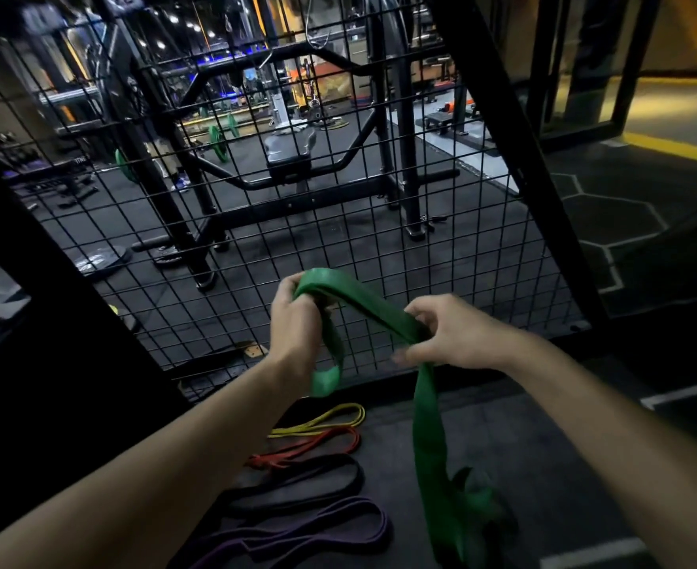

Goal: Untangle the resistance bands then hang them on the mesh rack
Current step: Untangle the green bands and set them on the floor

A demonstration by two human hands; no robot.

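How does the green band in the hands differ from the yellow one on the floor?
The green band is wide and flat; the yellow band is thin. The green band is held up by the left hand and right hand, twisted and trailing down; the yellow band lies flat on the floor, untouched. Both are loops, neither yet hung on the mesh rack.

Both hands, left hand (295, 322) and right hand (449, 334), gripping green band (429, 429), mesh rack (256, 223) behind

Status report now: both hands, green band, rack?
Left hand, right hand both grip green band. Band twisted, not hung. Mesh rack ahead, unobstructed.
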